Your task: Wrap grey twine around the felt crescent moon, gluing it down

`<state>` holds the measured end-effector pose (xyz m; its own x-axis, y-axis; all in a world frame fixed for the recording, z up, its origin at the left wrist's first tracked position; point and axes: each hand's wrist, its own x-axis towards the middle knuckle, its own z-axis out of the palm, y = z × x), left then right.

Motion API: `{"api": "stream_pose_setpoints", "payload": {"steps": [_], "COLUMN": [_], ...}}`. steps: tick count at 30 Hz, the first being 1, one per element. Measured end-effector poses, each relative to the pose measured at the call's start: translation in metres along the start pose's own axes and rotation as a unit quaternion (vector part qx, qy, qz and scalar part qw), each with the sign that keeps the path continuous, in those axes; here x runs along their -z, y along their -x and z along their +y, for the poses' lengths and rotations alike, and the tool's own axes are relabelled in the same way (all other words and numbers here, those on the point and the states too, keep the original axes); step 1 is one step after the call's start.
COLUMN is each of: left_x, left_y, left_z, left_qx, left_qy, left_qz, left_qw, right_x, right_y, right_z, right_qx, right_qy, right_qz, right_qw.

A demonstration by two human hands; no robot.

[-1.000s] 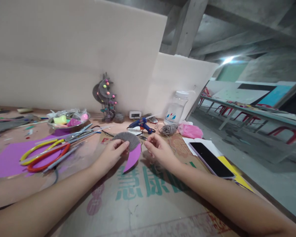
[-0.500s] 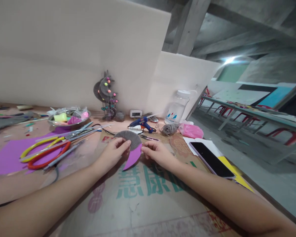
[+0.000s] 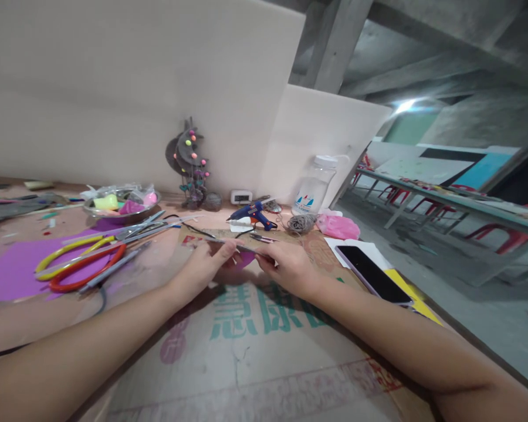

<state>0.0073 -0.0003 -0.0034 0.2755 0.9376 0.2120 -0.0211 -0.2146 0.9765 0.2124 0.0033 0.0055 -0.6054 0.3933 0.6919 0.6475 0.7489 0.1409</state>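
Over the cardboard sheet (image 3: 229, 375), my two hands hold a purple crescent (image 3: 245, 259) partly wrapped in grey yarn. It is tipped nearly edge-on, so most of its face is hidden. My left hand (image 3: 207, 264) pinches its left end between thumb and fingers. The fingers of my right hand (image 3: 289, 265) are closed round the right end. Beyond them lie a blue glue gun (image 3: 254, 214) and a ball of grey yarn (image 3: 302, 223). A strand of yarn running to my hands cannot be made out clearly.
On the left are scissors with yellow and red handles (image 3: 55, 284), purple sheet (image 3: 9, 264) and a metal bowl (image 3: 121, 218) of craft bits. A decorated grey moon (image 3: 188, 155) stands behind. Rightward are a water bottle (image 3: 311, 187), pink bag (image 3: 338, 226) and phone (image 3: 374, 274).
The crescent has turned from face-on to nearly edge-on. My right hand has shifted its hold and risen slightly; my left hand still grips the other end.
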Motion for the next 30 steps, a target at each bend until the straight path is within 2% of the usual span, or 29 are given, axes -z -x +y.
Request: {"api": "stream_pose_setpoints", "payload": {"steps": [4, 8, 13, 18, 20, 23, 26, 28, 30], "left_x": [-0.004, -0.005, -0.001, 0.002, 0.001, 0.002, 0.002, 0.002, 0.002], "left_y": [0.006, 0.003, -0.007, -0.011, -0.011, -0.011, -0.012, -0.012, -0.011], "left_z": [0.005, 0.0, -0.012, -0.013, -0.012, -0.011, -0.012, -0.012, -0.012], "left_qx": [0.057, 0.088, 0.088, 0.081, 0.087, 0.081, 0.083, 0.091, 0.093], "left_qy": [0.057, 0.105, 0.104, 0.131, 0.142, 0.147, 0.149, 0.147, 0.143], "left_qz": [-0.01, 0.02, 0.068, 0.108, 0.114, 0.111, 0.101, 0.1, 0.104], "left_qw": [0.997, 0.99, 0.988, 0.982, 0.979, 0.98, 0.98, 0.98, 0.98], "right_x": [-0.002, -0.003, -0.003, 0.0, 0.003, 0.006, 0.004, 0.0, -0.005], "right_y": [0.002, 0.003, 0.003, 0.005, 0.004, 0.002, -0.001, -0.002, -0.003], "right_z": [0.003, 0.005, 0.0, -0.013, -0.014, -0.007, 0.009, 0.02, 0.029], "right_qx": [0.073, 0.103, 0.115, 0.169, 0.175, 0.112, -0.035, -0.159, -0.267], "right_qy": [0.046, 0.062, 0.013, -0.02, -0.022, -0.056, -0.09, -0.122, -0.192], "right_qz": [-0.015, -0.039, -0.058, -0.138, -0.143, -0.104, -0.073, -0.069, -0.065], "right_qw": [0.996, 0.992, 0.992, 0.976, 0.974, 0.987, 0.993, 0.977, 0.942]}}
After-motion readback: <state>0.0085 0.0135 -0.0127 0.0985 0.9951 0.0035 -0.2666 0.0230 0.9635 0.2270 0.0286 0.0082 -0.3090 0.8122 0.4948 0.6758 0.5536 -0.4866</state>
